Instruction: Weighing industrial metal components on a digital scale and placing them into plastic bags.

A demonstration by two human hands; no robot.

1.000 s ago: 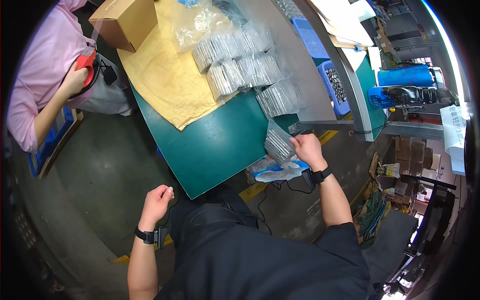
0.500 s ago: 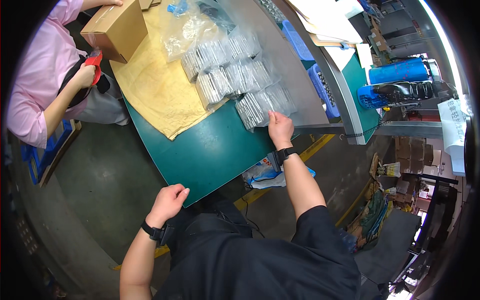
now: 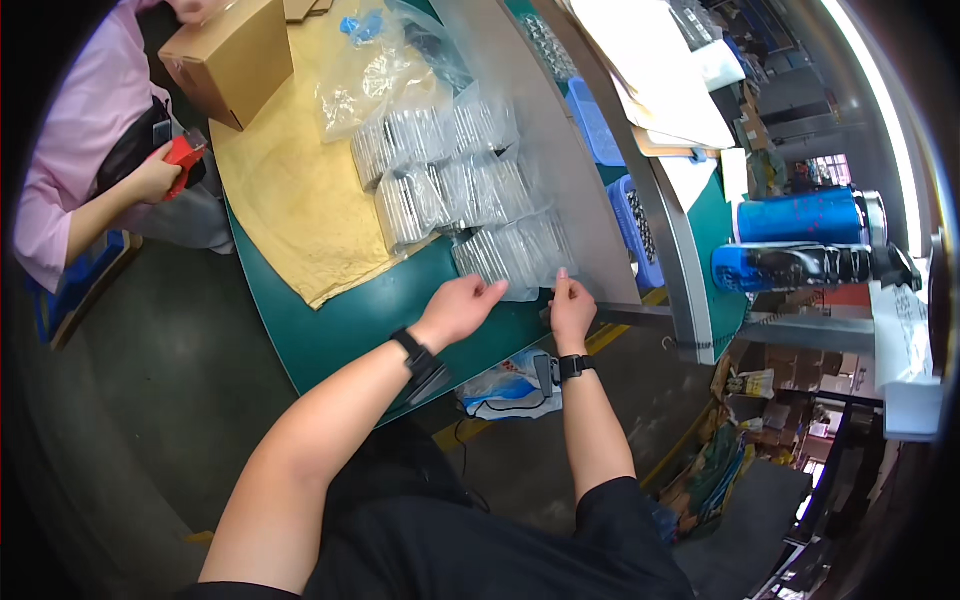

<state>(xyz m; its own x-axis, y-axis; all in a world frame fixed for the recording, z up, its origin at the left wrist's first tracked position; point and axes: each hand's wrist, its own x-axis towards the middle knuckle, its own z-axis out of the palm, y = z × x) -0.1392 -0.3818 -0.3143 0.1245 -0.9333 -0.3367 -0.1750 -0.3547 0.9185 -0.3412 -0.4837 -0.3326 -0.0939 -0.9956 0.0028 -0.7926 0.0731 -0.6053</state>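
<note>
"What's behind the left grip (image 3: 460, 312)?"
"A black wrist strap (image 3: 406, 345) with a dark box (image 3: 429, 377)."
"And the right grip (image 3: 573, 310)?"
"Another strap (image 3: 576, 367) and matching box (image 3: 546, 372); farther back, a short black sleeve (image 3: 615, 505)."

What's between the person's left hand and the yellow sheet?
Only a stretch of green tabletop lies between the left hand and the yellow sheet; the head view shows it.

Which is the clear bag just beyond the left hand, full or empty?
Filled, not empty: silvery pieces show side by side through the clear bag.
</note>
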